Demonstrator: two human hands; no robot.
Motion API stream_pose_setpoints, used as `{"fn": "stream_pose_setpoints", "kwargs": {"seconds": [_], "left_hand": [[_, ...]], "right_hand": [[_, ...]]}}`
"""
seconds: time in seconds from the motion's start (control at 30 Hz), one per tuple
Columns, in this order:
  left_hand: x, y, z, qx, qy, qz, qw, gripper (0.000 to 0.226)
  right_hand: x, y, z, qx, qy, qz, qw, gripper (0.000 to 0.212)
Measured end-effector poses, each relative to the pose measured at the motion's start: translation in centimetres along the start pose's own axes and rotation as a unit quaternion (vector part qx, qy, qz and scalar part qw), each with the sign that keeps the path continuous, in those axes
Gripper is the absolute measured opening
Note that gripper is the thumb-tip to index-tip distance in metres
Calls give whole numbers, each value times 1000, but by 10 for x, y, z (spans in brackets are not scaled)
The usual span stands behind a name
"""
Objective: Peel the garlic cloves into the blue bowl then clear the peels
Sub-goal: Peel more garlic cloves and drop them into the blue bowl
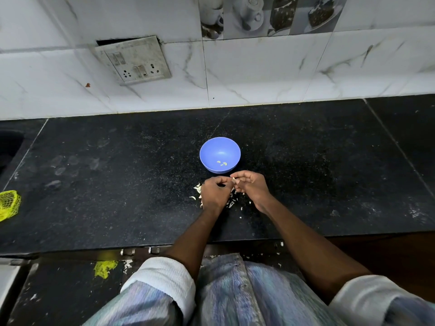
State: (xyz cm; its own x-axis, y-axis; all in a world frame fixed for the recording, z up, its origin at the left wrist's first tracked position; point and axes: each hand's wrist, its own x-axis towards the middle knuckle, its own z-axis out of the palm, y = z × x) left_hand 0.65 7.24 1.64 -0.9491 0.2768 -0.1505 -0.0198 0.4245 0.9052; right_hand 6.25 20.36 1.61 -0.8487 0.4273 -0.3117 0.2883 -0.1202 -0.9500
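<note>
Right now a clove (233, 180) is pinched between both hands, left hand (215, 194) and right hand (251, 185) curled on it, just short of the bowl (220, 154) mid-counter. Two peeled cloves (221, 163) lie inside. Peels (231, 203) scatter under the hands; a hard tug could probably flick skin into the bowl. The counter (117, 184) has open room on both sides, with its front edge close behind the wrists.

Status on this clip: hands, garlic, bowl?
Both hands, left and right, pinching one garlic clove. Round blue plastic bowl holds two cloves. Peels litter counter.
</note>
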Motion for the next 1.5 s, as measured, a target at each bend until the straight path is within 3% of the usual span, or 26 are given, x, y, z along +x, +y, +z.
{"fn": "stream_pose_setpoints", "kwargs": {"seconds": [0.33,0.57,0.83,1.2,1.5], "left_hand": [[2,0,1,-67,-7,-36,997,16],[-1,4,2,-101,7,-63,993,9],[4,10,3,-90,-7,-58,994,12],[-2,2,9,-16,5,-38,999,26],[-4,4,10,11,25,-46,999,17]], "right_hand": [[2,-2,3,-53,21,-36,998,20],[1,-4,5,-51,17,-29,998,21],[4,-7,5,3,29,9,1000,18],[-1,5,3,-57,18,-1,998,23],[0,7,6,-68,10,4,998,30]]}}
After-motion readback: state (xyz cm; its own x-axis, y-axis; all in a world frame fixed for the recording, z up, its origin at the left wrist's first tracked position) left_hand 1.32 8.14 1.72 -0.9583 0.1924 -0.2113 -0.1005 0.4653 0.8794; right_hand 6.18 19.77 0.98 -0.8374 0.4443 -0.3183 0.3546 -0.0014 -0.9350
